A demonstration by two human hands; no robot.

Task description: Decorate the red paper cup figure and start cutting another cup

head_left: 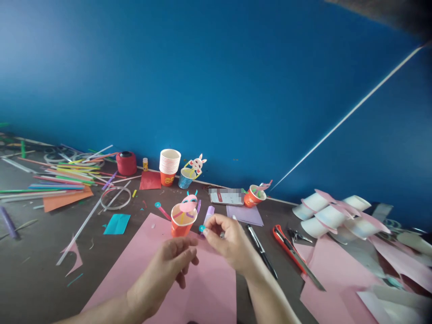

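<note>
Left hand (170, 262) over pink sheet (212, 288), fingers loosely curled, nothing visible in grasp. Just beyond, orange cup (181, 228) bearing pink figure (188, 204), upright; stray knuckle could tip it. Right hand (230, 240), just right of cup: fingers appear to pinch small teal disc (201, 228) (slight piece, easily dropped if grip slackens). Farther right on worktop (40, 285), red cutter (289, 248), blade (315, 279) seemingly out; careless reach risks cut.

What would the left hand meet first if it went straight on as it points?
Probably the right hand, near the small teal disc at its fingertips, though depth is unclear.
</note>
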